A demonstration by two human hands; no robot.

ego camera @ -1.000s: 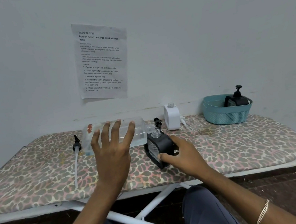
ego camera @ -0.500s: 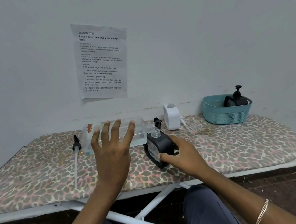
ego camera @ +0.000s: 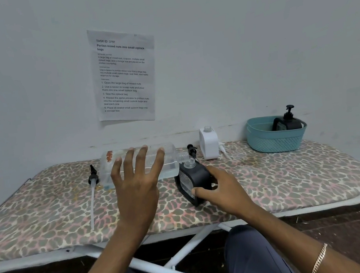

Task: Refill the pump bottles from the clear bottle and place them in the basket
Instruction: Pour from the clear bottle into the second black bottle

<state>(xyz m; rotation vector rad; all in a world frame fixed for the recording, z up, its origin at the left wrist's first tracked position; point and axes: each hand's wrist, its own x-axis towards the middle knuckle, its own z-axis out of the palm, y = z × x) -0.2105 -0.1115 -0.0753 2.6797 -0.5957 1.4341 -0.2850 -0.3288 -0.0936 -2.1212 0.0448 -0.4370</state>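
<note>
A: From the left: 1 loose pump (ego camera: 93,183) lies on the board (ego camera: 290,176). Next, the left hand (ego camera: 135,185) grips the clear bottle (ego camera: 141,162), fingers spread over its side, thumb hidden.
B: Level, neck pointing right?
A: Yes, mouth just above the open neck of the black bottle (ego camera: 192,181). The right hand (ego camera: 222,189) clasps that bottle, tilted on the board.
B: Then raise the base slowly, mouths aligned, thin stream; a fast tip likely spills. Steady the black bottle firmly so it cannot slide.
A: Further right, 1 white bottle (ego camera: 208,143) waits uncapped, and the basket (ego camera: 273,144) holds 1 capped bottle (ego camera: 287,124).
</note>
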